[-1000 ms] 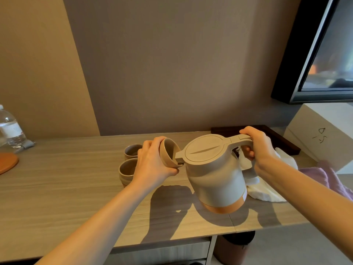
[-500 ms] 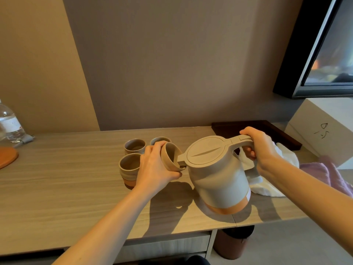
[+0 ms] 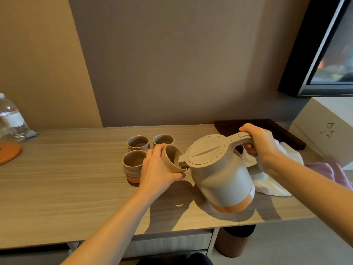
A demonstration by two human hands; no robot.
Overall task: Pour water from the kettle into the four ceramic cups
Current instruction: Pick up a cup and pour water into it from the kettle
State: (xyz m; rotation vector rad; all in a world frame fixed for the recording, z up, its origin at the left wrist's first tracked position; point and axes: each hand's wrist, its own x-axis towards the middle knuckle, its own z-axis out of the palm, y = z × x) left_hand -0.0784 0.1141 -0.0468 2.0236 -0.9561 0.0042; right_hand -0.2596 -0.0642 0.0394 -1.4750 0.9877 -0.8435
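Observation:
My right hand [image 3: 260, 145] grips the handle of a beige kettle [image 3: 221, 175] with an orange base band, lifted and tilted left over the wooden table [image 3: 66, 188]. Its spout touches the rim of a tan ceramic cup [image 3: 172, 157] that my left hand [image 3: 158, 171] holds tilted toward the kettle. Three more cups stand upright behind and left of my left hand: a near one [image 3: 133, 165] with an orange foot, a far left one [image 3: 138, 142] and a far right one [image 3: 163, 140]. No water stream is visible.
A white cloth [image 3: 271, 180] lies behind the kettle, beside a dark tray [image 3: 267, 127] and a purple cloth [image 3: 332, 171]. A water bottle [image 3: 12, 117] and an orange mat [image 3: 9, 153] sit at far left. A white box [image 3: 328, 129] stands at right, a brown bin [image 3: 233, 243] under the table.
The view has tipped down, bringing all three standing cups into sight. The kettle has tilted a little further toward the held cup, and both hands sit slightly lower over the table.

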